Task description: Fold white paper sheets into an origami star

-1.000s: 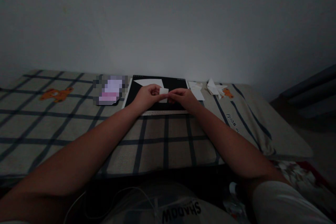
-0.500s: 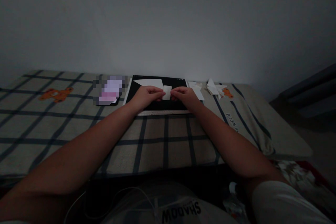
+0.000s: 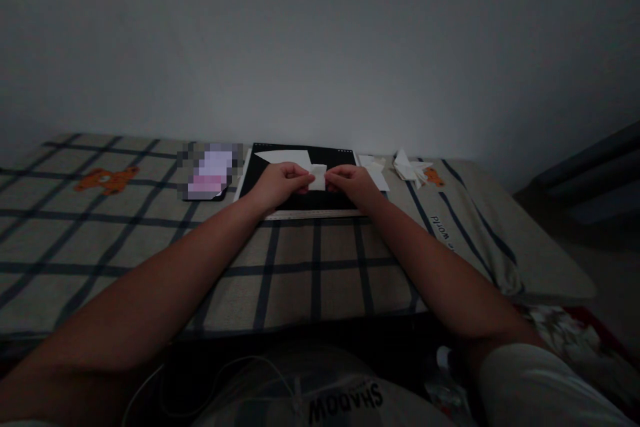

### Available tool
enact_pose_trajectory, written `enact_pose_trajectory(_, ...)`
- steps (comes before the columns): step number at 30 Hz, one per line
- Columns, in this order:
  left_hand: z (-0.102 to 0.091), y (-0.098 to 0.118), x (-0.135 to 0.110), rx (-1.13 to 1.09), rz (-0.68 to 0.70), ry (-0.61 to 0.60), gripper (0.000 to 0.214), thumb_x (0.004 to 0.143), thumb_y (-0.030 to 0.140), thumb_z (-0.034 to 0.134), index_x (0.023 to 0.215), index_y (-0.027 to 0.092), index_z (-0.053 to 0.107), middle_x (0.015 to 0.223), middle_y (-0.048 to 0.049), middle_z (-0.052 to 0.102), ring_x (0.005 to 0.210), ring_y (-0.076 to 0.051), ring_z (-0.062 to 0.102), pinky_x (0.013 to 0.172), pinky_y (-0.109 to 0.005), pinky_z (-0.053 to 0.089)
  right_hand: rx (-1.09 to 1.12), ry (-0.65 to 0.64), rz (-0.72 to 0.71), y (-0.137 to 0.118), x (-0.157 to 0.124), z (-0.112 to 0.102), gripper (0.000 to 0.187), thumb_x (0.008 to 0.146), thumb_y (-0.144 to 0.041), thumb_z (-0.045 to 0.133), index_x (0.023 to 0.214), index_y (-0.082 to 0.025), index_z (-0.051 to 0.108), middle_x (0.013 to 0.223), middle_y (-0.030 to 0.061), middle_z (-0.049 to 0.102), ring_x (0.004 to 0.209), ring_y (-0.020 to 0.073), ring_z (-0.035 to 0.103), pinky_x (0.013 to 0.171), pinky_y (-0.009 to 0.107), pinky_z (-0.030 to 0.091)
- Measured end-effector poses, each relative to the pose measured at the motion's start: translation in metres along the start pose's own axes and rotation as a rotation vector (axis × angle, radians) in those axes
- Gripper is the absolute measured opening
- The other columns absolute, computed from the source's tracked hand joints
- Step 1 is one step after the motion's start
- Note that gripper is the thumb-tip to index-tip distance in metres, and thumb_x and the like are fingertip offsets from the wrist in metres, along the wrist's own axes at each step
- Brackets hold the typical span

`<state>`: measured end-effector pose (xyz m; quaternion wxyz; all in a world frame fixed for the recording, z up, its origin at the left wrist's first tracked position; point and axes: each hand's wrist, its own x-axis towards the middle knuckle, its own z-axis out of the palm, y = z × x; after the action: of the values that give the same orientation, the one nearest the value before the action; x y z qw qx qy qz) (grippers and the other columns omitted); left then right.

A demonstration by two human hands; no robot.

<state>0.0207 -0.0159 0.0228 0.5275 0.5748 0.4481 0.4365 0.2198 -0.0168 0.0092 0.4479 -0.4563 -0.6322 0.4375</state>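
Note:
A small piece of white paper (image 3: 319, 177) is pinched at its two sides between my hands, over a black board or pad (image 3: 300, 203). My left hand (image 3: 286, 181) closes thumb and fingers on its left edge. On the right edge are the closed fingertips of my right hand (image 3: 349, 180). Behind my left hand a larger pointed sheet of white paper (image 3: 286, 157) lies on the black surface. More white paper (image 3: 379, 177) sits just beyond my right hand.
A phone (image 3: 213, 173), partly blurred out, lies to the left on the checked cloth (image 3: 295, 267). Folded white paper (image 3: 410, 168) rests at the right. The wall (image 3: 320, 47) rises behind. Below the table edge are a thin cable (image 3: 225, 361) and a clear bottle (image 3: 447, 387).
The small paper between my fingers looks slightly wider and shorter than before, and its top edge has shifted. Both hands stay in nearly the same place.

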Motion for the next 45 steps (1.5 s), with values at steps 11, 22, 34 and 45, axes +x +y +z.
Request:
enact_pose_trajectory(11, -0.0015, 0.0016, -0.0018, -0.081, -0.043, -0.002, 0.023, 0.069, 0.030, 0.082, 0.081, 0.014, 0.071, 0.069, -0.0018, 0.069, 0.063, -0.011, 0.063, 0.073, -0.027, 0.057, 0.015, -0.016, 0.006, -0.0021, -0.0006, 0.0002, 0.024, 0.073, -0.041, 0.072, 0.077, -0.018, 0.069, 0.069, 0.0012, 0.067, 0.062, 0.0132, 0.058, 0.063, 0.029, 0.046)
enact_pose_trajectory(22, -0.0028, 0.0025, -0.0012, -0.085, -0.034, -0.015, 0.023, 0.071, 0.033, 0.080, 0.082, 0.014, 0.072, 0.075, -0.0040, 0.071, 0.068, -0.013, 0.066, 0.072, -0.029, 0.058, -0.017, -0.060, 0.005, -0.0007, -0.0001, -0.0004, 0.025, 0.073, -0.042, 0.071, 0.079, -0.018, 0.069, 0.066, 0.0000, 0.065, 0.061, 0.0128, 0.057, 0.061, 0.029, 0.046)
enact_pose_trajectory(34, -0.0013, 0.0026, -0.0031, -0.076, -0.029, -0.035, 0.031, 0.068, 0.037, 0.083, 0.086, 0.014, 0.073, 0.077, -0.0039, 0.073, 0.070, -0.013, 0.067, 0.076, -0.030, 0.058, 0.004, -0.027, -0.006, -0.0006, 0.0004, -0.0007, 0.024, 0.073, -0.042, 0.071, 0.076, -0.018, 0.068, 0.066, -0.0002, 0.065, 0.062, 0.0128, 0.057, 0.063, 0.028, 0.045)
enact_pose_trajectory(45, -0.0039, 0.0008, 0.0010, 0.077, -0.033, -0.097, 0.022, 0.073, 0.033, 0.080, 0.075, 0.015, 0.069, 0.063, -0.0012, 0.067, 0.057, -0.011, 0.062, 0.064, -0.025, 0.056, 0.009, 0.010, -0.014, -0.0019, -0.0003, -0.0001, 0.025, 0.073, -0.043, 0.070, 0.077, -0.019, 0.067, 0.070, 0.0007, 0.067, 0.062, 0.0126, 0.057, 0.064, 0.029, 0.047)
